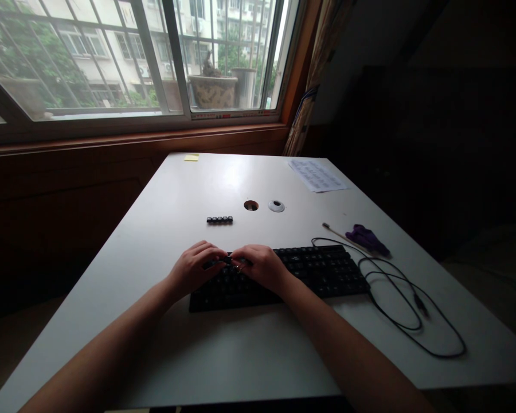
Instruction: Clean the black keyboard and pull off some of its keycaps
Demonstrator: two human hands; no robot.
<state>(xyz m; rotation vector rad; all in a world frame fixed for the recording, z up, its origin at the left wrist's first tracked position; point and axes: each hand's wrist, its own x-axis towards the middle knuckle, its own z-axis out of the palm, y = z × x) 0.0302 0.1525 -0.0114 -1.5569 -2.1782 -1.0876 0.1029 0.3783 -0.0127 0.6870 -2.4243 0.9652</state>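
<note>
A black keyboard (327,272) lies on the white table, its left half partly covered by my hands. Over its upper left keys, my left hand (195,264) is closed, thumb and fingers pinching a small black keycap (227,259). My right hand (262,265) meets it from the other side, its curled fingertips on the same keycap. A thin bright glint shows under the right fingers, too small to name. Beyond the hands, a short row of several loose black keycaps (219,219) stands on the table.
The keyboard's black cable (406,278) loops at the right. Near it lie a purple cloth (367,238) and a thin brush-like stick (344,236). Farther back are a round table hole (251,205), its white cover (276,206), printed paper (318,175) and yellow notes (191,157).
</note>
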